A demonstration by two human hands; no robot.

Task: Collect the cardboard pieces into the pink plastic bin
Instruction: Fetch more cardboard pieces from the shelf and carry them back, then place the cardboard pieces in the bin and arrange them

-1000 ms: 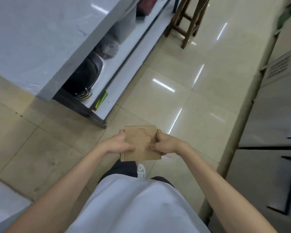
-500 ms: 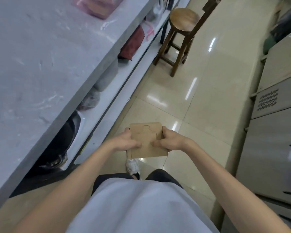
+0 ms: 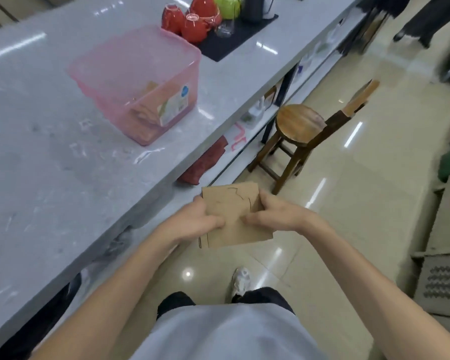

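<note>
Cardboard pieces (image 3: 231, 216), flat and brown, pinched between left hand (image 3: 195, 222) and right hand (image 3: 275, 216).

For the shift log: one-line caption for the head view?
Both hands, left and right, hold cardboard pieces beside the counter bearing the pink bin.

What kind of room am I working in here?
Probably a café or shop service area: a long grey counter carrying red cups on a black mat, a wooden stool alongside, tiled floor.
</note>
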